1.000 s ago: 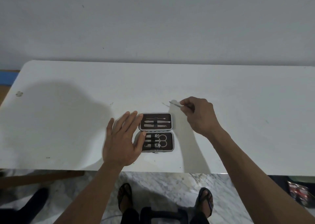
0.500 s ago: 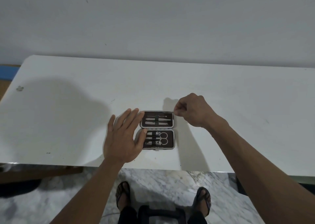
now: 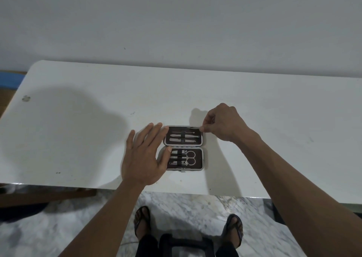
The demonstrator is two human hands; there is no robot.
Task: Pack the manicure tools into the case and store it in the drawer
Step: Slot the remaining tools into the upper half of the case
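A small manicure case (image 3: 203, 159) lies open on the white table (image 3: 78, 139), dark lining up, with two halves. The far half holds thin metal tools (image 3: 184, 137) under a strap; the near half holds scissors (image 3: 191, 158) and clippers. My right hand (image 3: 221, 122) pinches a thin metal tool (image 3: 193, 127) at the far half's top right edge, its tip lying over the lining. My left hand (image 3: 143, 155) rests flat with fingers spread against the case's left side, thumb touching the near half.
The table's near edge (image 3: 176, 191) runs just below the case. A wall (image 3: 176, 21) stands behind the table. My feet in sandals (image 3: 142, 220) are on a marble floor below. No drawer is in view.
My right hand carried the thin tool from the table beyond the case down to the case's far half. The left hand stayed beside the case.
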